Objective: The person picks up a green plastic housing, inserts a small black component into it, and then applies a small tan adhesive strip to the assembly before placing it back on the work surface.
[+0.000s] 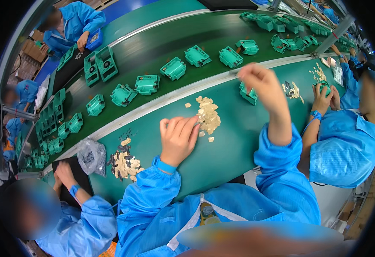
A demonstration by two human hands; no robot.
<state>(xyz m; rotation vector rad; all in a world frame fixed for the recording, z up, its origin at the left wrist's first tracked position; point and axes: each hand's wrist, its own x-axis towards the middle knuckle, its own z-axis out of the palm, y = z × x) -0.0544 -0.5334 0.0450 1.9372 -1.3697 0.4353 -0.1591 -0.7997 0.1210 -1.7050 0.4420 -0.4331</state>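
My left hand is curled, thumb and index finger drawn in at the left edge of a pile of cream-coloured flat pieces on the green worktop. What those fingers hold, if anything, is hidden. Raised near the belt's edge, my right hand is pinched and slightly blurred. A small grey piece shows at its fingertips, too smeared to name. Just below that hand a green plastic housing sits on the worktop, partly covered by the hand and wrist.
Beyond a metal rail, a dark green belt carries several green housings. Left on the worktop are a mixed cream-and-black heap and a clear plastic bag. Co-workers sit close on both sides; the right one's hands hold a green part.
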